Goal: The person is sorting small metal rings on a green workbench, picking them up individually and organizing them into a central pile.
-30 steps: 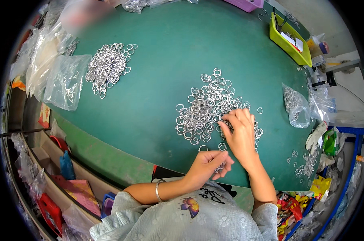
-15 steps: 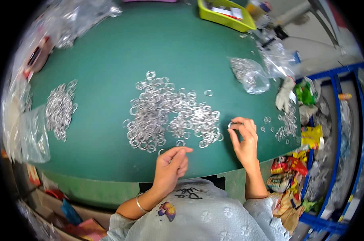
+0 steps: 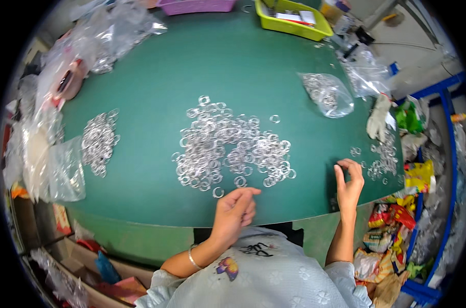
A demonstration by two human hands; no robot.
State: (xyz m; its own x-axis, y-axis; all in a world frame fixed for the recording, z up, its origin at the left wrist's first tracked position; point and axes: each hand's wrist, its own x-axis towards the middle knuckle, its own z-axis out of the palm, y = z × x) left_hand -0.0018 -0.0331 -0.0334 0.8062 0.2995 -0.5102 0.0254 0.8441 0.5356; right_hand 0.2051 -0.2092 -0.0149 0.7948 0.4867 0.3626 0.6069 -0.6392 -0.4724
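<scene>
Green tabletop (image 3: 294, 200) spreads between the hands (image 3: 234, 213) (image 3: 351, 179) near its edge; silver rings (image 3: 201, 165) ahead

Silvery rings (image 3: 201, 160), blurred, probably metal, heaped loosely on green tabletop (image 3: 140, 197).

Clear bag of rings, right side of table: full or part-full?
Part-full: the metal rings mostly bunch toward the left of the clear bag; its right end shows bare plastic.

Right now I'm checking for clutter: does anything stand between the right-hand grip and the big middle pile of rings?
Nothing visible does: only green tabletop shows between the right-hand grip and the big middle pile of rings. The left-hand grip is on the pile's near side, off that path.
</scene>
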